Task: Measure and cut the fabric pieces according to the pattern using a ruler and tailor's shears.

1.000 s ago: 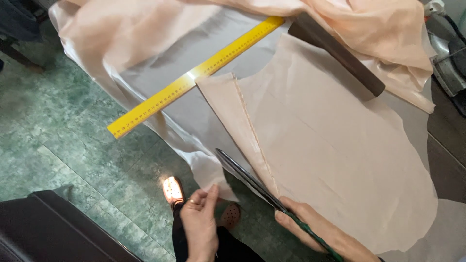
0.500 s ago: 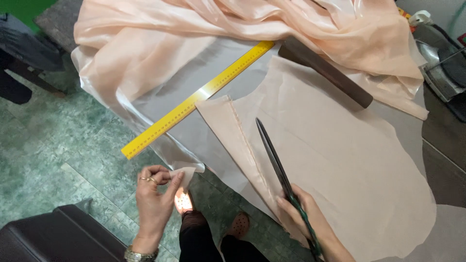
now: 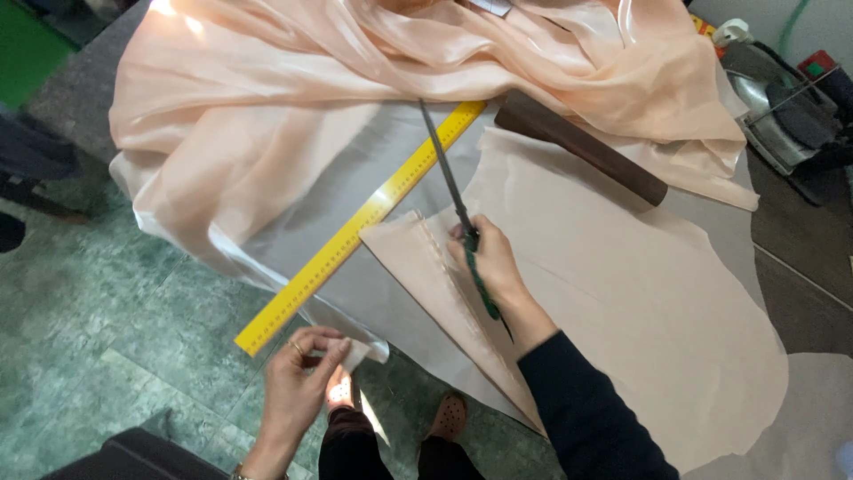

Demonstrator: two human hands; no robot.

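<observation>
Head view: scissors [image 3: 447, 174] in right hand [image 3: 491, 260]

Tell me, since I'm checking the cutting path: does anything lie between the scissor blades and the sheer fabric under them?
Yes: the yellow ruler lies diagonally on the sheer fabric, and the scissors in the right hand cross over its upper end. The left hand pinches the fabric's edge, clear of the blades.

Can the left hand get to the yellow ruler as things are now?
Probably yes. The left hand pinches the fabric corner right beside the near end of the yellow ruler, and nothing lies between them, though it must release the fabric first.
</observation>
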